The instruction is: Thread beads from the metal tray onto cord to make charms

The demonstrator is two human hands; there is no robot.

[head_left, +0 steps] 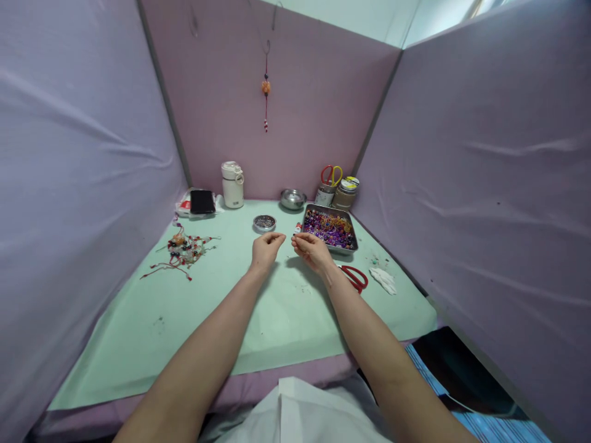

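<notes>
My left hand (268, 249) and my right hand (312, 249) are raised over the middle of the table, a small gap between their fingertips. On each hand the thumb and fingers come together in a pinch. A tiny dark speck shows at the right fingertips, too small to name; whatever the left fingertips hold cannot be made out. Behind my right hand lies a metal tray (341, 250) of mixed beads (329, 227), mostly purple. A small red-and-white item (298, 228) sits at the tray's left edge. Red-handled scissors (355, 278) lie partly hidden by my right forearm.
Beaded strings (184, 249) are heaped at left. Toward the back stand a white flask (233, 186), round dish (265, 223), metal bowl (293, 199), scissors holder (325, 195) and jar (345, 194). A white crumpled item (383, 280) lies right. A beaded pendant (266, 87) hangs ahead.
</notes>
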